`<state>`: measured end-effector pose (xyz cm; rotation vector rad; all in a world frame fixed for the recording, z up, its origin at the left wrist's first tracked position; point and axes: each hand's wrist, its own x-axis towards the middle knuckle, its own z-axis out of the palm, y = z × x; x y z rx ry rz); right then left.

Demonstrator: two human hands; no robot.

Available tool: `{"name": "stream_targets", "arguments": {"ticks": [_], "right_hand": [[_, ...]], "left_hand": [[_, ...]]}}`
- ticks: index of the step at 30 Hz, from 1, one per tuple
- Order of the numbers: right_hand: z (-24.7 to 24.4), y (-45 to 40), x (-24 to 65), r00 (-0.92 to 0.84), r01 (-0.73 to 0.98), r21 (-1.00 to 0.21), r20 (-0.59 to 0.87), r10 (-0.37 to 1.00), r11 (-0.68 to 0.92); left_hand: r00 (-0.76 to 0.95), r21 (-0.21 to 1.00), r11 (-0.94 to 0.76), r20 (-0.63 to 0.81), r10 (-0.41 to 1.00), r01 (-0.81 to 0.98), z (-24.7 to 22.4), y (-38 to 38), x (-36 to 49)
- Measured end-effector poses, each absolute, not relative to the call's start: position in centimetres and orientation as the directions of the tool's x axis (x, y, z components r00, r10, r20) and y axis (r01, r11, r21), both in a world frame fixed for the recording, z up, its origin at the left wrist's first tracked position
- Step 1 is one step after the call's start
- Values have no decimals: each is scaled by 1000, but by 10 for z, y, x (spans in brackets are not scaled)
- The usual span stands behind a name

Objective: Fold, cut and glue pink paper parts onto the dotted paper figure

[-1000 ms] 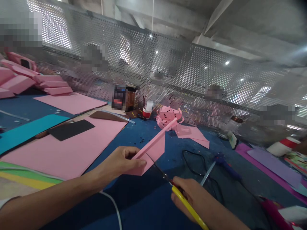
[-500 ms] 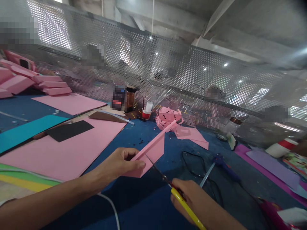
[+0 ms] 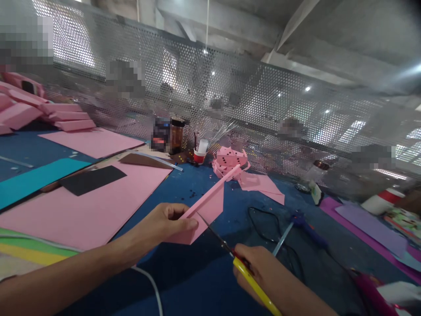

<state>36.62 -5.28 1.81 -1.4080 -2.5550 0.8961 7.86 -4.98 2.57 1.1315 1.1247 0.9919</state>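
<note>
My left hand (image 3: 173,221) pinches a folded piece of pink paper (image 3: 210,204) between thumb and fingers, holding it above the blue table. In my right hand (image 3: 255,267) is a pair of scissors (image 3: 250,278) with yellow handles. The blades reach up and left to the pink paper, and their tips touch it just beside my left thumb. How far the blades are parted I cannot tell. Behind the held paper lies a pink paper piece with black dots (image 3: 230,159), next to flat pink offcuts (image 3: 263,185).
A blue glue gun (image 3: 309,230) with its black cord lies to the right. Large pink sheets (image 3: 108,219), a black piece (image 3: 95,179) and a teal strip (image 3: 39,180) cover the left. At the back stand a brown jar (image 3: 176,136), a red-and-white cup (image 3: 199,156) and a perforated metal screen (image 3: 250,96).
Both hands, the pink paper and the scissors keep almost the same pose. The whole view has shifted very slightly, with things appearing a little further left.
</note>
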Motion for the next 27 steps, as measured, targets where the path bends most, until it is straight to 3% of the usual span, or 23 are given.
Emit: {"name": "stream_targets", "arguments": {"ticks": [9, 19, 27], "right_hand": [[15, -53, 369, -584, 732, -528, -162, 795, 430], [23, -55, 366, -564, 741, -554, -210, 799, 378], [37, -57, 354, -519, 793, -504, -264, 813, 342]], "left_hand": [[146, 986, 167, -163, 976, -13, 32, -53, 80], [118, 984, 178, -178, 977, 13, 35, -54, 83], [138, 986, 165, -161, 977, -20, 31, -53, 81]]}}
